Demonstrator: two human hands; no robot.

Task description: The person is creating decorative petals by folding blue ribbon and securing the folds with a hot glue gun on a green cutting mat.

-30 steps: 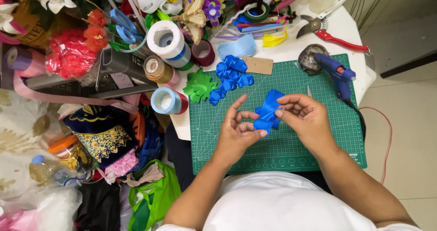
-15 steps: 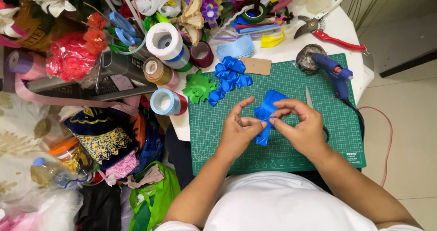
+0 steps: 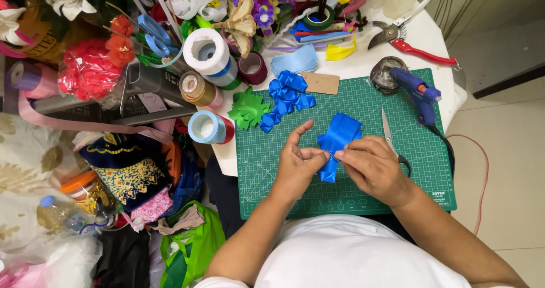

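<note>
Blue satin ribbon (image 3: 339, 140) now gathered tighter, both hands pinching folds.

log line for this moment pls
left hand: pinches blue ribbon | right hand: pinches same ribbon | under: green cutting mat | scissors beside

Brown card tag (image 3: 319, 83) beside blue bow (image 3: 288, 90).

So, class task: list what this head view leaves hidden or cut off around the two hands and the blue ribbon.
- Blue ribbon: its pinched middle is covered by the left hand and right hand.
- Scissors: the handles lie under the right hand.
- Glue gun: its cord runs off the mat's edge.
- Person: the bottom edge cuts off the body.
</note>
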